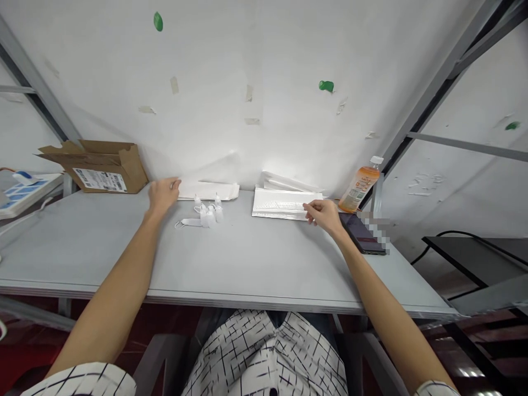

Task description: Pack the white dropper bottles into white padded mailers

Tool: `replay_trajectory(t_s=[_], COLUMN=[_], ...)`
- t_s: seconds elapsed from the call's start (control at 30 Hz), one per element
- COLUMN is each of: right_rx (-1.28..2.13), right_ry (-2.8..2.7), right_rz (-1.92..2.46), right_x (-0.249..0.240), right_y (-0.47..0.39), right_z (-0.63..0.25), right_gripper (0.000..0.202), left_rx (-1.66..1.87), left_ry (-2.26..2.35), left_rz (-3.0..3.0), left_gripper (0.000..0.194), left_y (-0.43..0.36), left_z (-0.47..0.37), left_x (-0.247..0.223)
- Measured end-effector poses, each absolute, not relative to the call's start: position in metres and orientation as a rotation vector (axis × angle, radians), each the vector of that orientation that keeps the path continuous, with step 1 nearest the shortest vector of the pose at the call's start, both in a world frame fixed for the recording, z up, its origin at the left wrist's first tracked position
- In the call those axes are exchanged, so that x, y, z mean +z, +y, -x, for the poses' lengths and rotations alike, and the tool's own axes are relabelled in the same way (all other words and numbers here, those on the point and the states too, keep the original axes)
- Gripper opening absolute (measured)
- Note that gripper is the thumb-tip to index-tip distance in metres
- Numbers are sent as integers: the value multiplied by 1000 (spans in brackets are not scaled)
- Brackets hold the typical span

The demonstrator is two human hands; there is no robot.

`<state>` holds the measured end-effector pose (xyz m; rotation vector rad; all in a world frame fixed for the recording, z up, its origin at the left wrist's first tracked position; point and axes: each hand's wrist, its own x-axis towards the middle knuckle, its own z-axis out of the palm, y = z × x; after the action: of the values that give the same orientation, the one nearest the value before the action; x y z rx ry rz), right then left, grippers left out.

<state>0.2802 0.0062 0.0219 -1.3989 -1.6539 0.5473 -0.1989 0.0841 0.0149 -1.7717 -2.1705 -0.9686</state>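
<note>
My left hand (164,196) is closed at the left end of a stack of flat white cardboard pieces (214,191), fingertips on its edge. With thumb and fingers pinched, my right hand (324,214) grips the right end of a flat, shiny white packet (284,203). Other flat white pieces (284,181) lean behind that packet, against the wall. Between my hands, nearer the left one, lies a cluster of small white bottles (211,214) with loops, beside a white strip-like tag (190,222).
An open brown cardboard box (108,168) stands at the back left. Left of it lies a white power strip (28,195). On the right are an orange drink bottle (361,186) and a dark phone (363,234). A white wall closes off the table's (247,269) back.
</note>
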Motion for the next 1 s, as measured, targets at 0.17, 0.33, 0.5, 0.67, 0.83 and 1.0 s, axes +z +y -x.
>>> replay_trajectory(t_s=[0.17, 0.33, 0.5, 0.67, 0.83, 1.0], right_rx=[557, 505, 515, 511, 468, 473], right_ry=[-1786, -1507, -1166, -1039, -1081, -1218], right_rz=[1329, 1317, 1327, 1378, 1437, 1419], right_x=[22, 30, 36, 38, 40, 36], right_y=[4, 8, 11, 10, 8, 8], right_z=[-267, -288, -323, -343, -339, -326], right_gripper=[35, 34, 35, 31, 30, 30], left_rx=[-1317, -1338, -961, -614, -729, -1132], left_ry=[-1771, -1268, -940, -764, -781, -994], left_rz=[1624, 1838, 2235, 2573, 2756, 2516], left_gripper=[31, 29, 29, 31, 41, 41], left_y=[71, 32, -6, -14, -13, -2], left_z=[174, 100, 35, 18, 16, 35], left_x=[42, 61, 45, 23, 19, 40])
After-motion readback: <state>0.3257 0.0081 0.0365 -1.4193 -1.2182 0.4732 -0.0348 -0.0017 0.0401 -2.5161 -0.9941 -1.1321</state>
